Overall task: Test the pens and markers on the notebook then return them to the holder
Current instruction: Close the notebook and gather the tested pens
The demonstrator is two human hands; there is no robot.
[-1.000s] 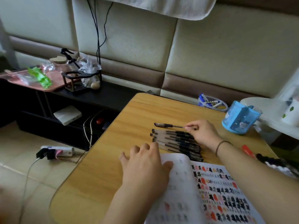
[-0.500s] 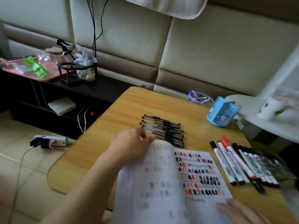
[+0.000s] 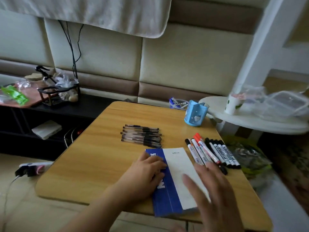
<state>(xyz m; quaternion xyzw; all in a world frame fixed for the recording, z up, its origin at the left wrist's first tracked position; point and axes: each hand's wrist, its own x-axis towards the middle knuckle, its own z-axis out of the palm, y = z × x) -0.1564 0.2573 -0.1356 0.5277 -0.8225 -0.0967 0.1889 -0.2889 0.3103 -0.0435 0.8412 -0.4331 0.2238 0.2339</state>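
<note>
The notebook [image 3: 177,164] lies closed on the wooden table [image 3: 93,158], showing a blue and white cover. My left hand [image 3: 147,171] rests on the blue part of the cover, fingers slightly bent. My right hand [image 3: 215,190] hovers blurred over the notebook's right side with straight, spread fingers, holding nothing. A row of several black gel pens [image 3: 142,135] lies behind the notebook. Several markers [image 3: 212,151], one with a red cap, lie side by side to the right. The blue pen holder [image 3: 194,116] stands at the table's far right edge.
A white round side table [image 3: 254,121] with a paper cup [image 3: 233,102] and clear plastic stands to the right. A dark shelf [image 3: 63,108] with clutter runs along the left. A power strip [image 3: 31,167] lies on the floor. A crumpled bag [image 3: 250,158] sits beside the markers.
The open notebook has been closed, so its cover now shows. My left hand went from holding the page to resting on the cover. My right hand moved over the notebook. The view shifted right.
</note>
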